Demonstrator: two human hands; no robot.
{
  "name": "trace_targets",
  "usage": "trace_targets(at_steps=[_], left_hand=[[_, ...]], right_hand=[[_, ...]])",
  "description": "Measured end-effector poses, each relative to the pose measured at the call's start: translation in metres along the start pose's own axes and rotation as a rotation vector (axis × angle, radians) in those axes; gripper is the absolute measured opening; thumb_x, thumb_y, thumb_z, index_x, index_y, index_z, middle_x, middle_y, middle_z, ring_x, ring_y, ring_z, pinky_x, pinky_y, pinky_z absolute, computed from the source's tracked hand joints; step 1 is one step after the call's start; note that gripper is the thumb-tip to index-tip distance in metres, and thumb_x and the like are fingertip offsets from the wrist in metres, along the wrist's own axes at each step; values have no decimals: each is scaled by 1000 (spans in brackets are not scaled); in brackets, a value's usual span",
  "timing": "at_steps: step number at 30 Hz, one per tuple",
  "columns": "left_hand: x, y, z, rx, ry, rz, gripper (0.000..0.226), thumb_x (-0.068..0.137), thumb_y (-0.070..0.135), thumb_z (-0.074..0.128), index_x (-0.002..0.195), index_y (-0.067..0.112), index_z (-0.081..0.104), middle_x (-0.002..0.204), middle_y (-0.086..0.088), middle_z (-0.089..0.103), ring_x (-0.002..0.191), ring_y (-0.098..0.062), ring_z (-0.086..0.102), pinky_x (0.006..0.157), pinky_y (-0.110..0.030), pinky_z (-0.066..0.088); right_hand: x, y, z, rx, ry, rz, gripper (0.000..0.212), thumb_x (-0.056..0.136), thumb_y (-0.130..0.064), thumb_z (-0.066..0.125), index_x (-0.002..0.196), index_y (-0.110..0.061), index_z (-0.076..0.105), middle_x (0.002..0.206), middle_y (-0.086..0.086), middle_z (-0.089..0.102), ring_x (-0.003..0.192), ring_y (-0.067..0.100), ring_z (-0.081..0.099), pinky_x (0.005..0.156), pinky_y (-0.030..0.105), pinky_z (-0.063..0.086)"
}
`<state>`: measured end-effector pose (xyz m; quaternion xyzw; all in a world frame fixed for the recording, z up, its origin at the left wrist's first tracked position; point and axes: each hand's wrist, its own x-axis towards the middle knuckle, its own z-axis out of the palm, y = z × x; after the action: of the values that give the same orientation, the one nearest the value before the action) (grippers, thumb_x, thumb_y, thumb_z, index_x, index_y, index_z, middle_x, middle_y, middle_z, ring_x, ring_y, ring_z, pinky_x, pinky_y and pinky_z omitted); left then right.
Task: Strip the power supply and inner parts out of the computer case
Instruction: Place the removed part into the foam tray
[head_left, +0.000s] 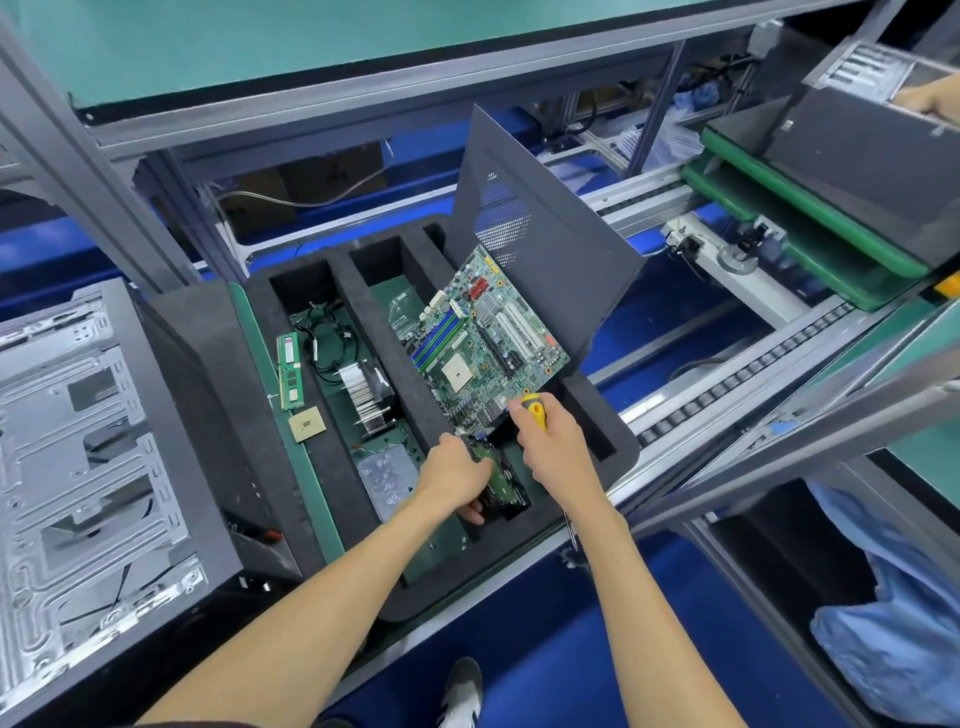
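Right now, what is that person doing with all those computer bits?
A person is taking a computer apart. The left hand grips a hard drive down in a black foam tray. The right hand holds a yellow-handled screwdriver. A green motherboard already leans in the tray, with a memory stick, a processor chip and a heatsink in the next slot. The emptied metal case sits at the left.

Motherboard (483, 338) lies in foam tray (597, 415), right of heatsink (366, 397).
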<state>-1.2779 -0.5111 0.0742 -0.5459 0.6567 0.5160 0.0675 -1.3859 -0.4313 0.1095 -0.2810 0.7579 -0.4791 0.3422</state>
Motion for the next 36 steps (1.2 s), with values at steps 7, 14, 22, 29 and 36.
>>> trace_targets(at_steps=[7,14,22,29,36], left_hand=[[0,0,3,15,15,18,65,96,29,66,141,5,25,83,-18,70,50,-29,68,52,-43,61],[2,-7,2,133,31,12,56,93,46,63,125,5,42,82,-15,68,47,-29,70,44,-34,55],[-9,-10,-2,237,22,75,54,96,63,48,84,10,44,71,-11,67,51,-29,71,54,-40,61],[-40,7,-31,-264,-7,208,16,105,19,44,115,10,36,84,-10,64,68,-27,67,70,-51,62],[-95,20,-99,-694,77,336,23,93,-6,38,110,4,50,62,9,62,56,-7,60,77,-44,60]], right_hand=[[-2,1,-1,-14,-9,-11,28,100,-47,53,93,-20,56,67,-4,48,54,11,38,52,27,36],[-3,0,-4,-32,-8,-3,20,100,-48,52,93,-30,57,65,-8,50,48,5,39,47,20,35],[-1,-3,0,-43,-19,-10,26,100,-44,53,89,-20,55,63,-6,46,50,9,36,50,25,34],[0,-58,28,124,-90,-101,23,104,-40,46,101,-18,51,58,1,47,41,13,37,40,25,32],[-17,-130,68,334,-117,-203,26,102,-40,45,99,-18,58,49,4,50,36,20,41,39,24,35]])
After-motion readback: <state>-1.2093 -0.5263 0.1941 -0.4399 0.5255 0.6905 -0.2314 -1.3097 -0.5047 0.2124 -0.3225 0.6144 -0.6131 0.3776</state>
